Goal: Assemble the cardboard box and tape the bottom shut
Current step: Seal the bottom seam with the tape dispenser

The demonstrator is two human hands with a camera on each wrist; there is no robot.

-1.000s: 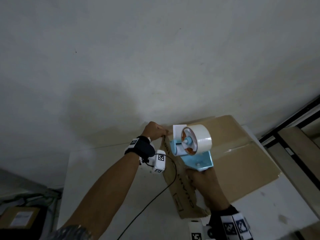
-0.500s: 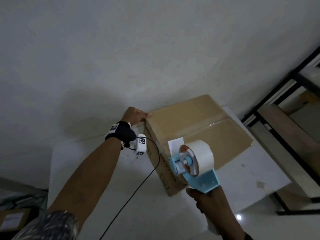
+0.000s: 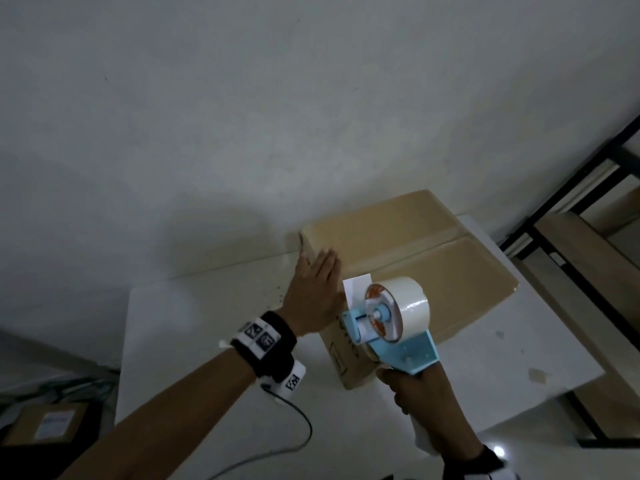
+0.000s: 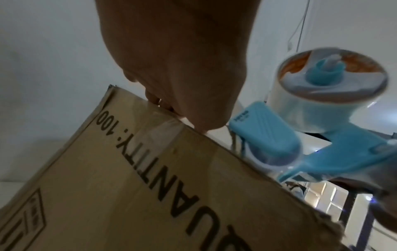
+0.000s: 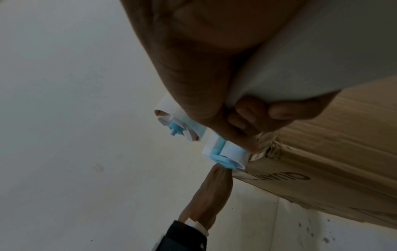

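Note:
A brown cardboard box (image 3: 429,268) lies on the white table (image 3: 214,313), flaps closed on top with a clear tape strip (image 3: 446,237) along the seam. My left hand (image 3: 313,289) lies flat against the box's left side near the top edge, fingers straight (image 4: 171,81). My right hand (image 3: 420,398) grips the white handle of a blue tape dispenser (image 3: 398,344), fingers curled round it (image 5: 242,117). Its white tape roll (image 3: 407,308) hovers at the box's near left edge, a loose tape end sticking up. The box side (image 4: 128,186) bears black "QUANTITY" print.
A plain white wall (image 3: 277,116) rises behind the table. A black-framed shelf with wooden boards (image 3: 588,244) stands at the right. Down at the lower left sits another labelled box (image 3: 48,424). A black cable (image 3: 298,420) trails from my left wrist across the table.
My left hand slid from the box's far left corner toward me and now lies flat on its side. The dispenser stays at the near left edge; my view shifted.

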